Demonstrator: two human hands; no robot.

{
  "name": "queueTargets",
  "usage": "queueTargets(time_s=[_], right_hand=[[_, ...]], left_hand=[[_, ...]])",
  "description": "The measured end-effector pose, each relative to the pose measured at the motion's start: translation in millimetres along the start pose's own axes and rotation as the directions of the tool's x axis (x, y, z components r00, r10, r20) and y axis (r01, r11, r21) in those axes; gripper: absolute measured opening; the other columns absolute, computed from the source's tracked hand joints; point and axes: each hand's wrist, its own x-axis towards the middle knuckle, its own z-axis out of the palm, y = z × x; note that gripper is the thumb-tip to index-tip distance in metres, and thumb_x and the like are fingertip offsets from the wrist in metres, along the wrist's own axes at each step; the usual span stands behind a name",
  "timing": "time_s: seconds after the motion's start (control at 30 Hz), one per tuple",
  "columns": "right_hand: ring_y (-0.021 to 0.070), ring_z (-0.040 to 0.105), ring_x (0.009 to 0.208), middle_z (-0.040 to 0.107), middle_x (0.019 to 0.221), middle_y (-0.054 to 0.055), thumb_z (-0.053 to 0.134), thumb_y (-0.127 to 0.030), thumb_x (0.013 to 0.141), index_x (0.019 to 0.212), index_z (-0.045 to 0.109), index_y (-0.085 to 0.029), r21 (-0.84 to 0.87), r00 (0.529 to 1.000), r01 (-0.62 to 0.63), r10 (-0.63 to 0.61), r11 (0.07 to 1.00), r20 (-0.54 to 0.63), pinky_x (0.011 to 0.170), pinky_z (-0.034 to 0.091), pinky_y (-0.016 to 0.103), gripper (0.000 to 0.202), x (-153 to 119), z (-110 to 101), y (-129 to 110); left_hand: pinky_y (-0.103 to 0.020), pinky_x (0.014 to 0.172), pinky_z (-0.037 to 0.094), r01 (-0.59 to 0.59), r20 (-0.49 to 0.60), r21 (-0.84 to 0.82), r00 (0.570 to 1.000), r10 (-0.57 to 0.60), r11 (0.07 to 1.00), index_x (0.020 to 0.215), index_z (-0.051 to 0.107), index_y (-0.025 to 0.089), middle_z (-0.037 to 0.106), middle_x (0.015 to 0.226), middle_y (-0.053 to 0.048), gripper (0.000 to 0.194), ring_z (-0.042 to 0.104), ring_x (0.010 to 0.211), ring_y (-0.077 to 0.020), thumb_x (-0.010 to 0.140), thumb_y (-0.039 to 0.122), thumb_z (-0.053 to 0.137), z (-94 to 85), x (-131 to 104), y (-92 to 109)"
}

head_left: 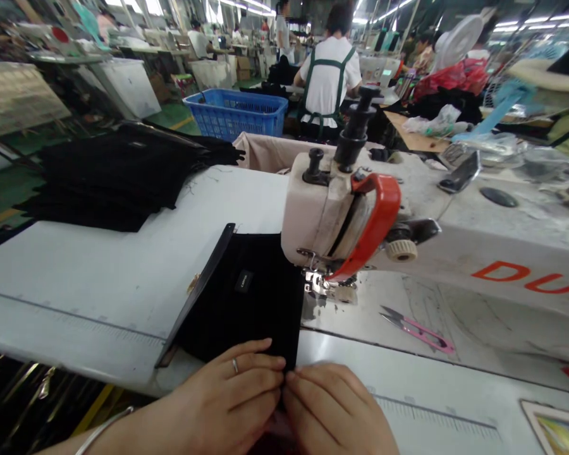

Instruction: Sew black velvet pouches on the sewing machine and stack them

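A black fabric piece (258, 309) with a small dark label (244, 281) lies flat on the white table, its right edge beside the presser foot (317, 284) of the sewing machine (313, 208). Along its left side runs a dark, stiff-looking strip (203, 284). My left hand (239, 392), with a ring on one finger, rests on the near end of the fabric and pinches its lower right corner. Fingertip to fingertip with it, my right hand (334, 407) grips the same corner, fingers pressed together.
Pink thread snips (422, 332) lie right of the presser foot. A stack of black fabric pieces (123, 170) covers the table's far left. Beyond stand a blue basket (237, 117) and a person with their back turned (329, 69). Printed rulers (80, 316) mark the tabletop.
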Motion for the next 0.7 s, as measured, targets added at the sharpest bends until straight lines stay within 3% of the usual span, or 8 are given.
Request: queueTargets(time_s=[0.17, 0.4, 0.7], right_hand=[[0.0150, 0.068, 0.081, 0.075, 0.088, 0.003, 0.048, -0.009, 0.098, 0.092, 0.071, -0.014, 0.023, 0.999, -0.004, 0.003, 1.000, 0.045, 0.078, 0.055, 0.027, 0.025, 6.4, -2.6, 13.1], [0.0193, 0.067, 0.101, 0.073, 0.106, 0.006, 0.043, -0.013, 0.101, 0.106, 0.069, -0.013, 0.085, 0.988, -0.031, 0.018, 0.996, 0.154, 0.088, 0.055, 0.033, 0.026, 7.9, -4.2, 29.0], [0.0198, 0.063, 0.107, 0.068, 0.118, 0.007, 0.048, -0.014, 0.099, 0.118, 0.063, -0.015, 0.118, 0.968, -0.118, 0.087, 0.986, 0.235, 0.091, 0.054, 0.038, 0.024, 21.7, -2.7, 53.1]], left_hand=[[-0.037, 0.120, 0.032, -0.009, 0.053, -0.044, 0.999, 0.011, 0.999, 0.119, 0.062, 0.014, 0.069, 0.116, -0.004, 0.034, 0.058, 0.120, -0.0160, 0.093, 0.005, 0.043, -2.6, 9.1, -18.8], [-0.038, 0.119, 0.034, -0.076, 0.027, 0.050, 0.997, 0.074, 0.996, 0.114, 0.061, 0.015, 0.068, 0.115, -0.004, 0.024, 0.056, 0.121, -0.0169, 0.094, 0.012, 0.049, 11.4, 18.8, -45.8], [-0.034, 0.110, 0.041, -0.119, 0.055, 0.155, 0.992, 0.112, 0.981, 0.104, 0.066, 0.013, 0.070, 0.109, -0.005, 0.022, 0.060, 0.113, -0.0169, 0.097, 0.009, 0.045, -6.8, 53.5, -70.1]])
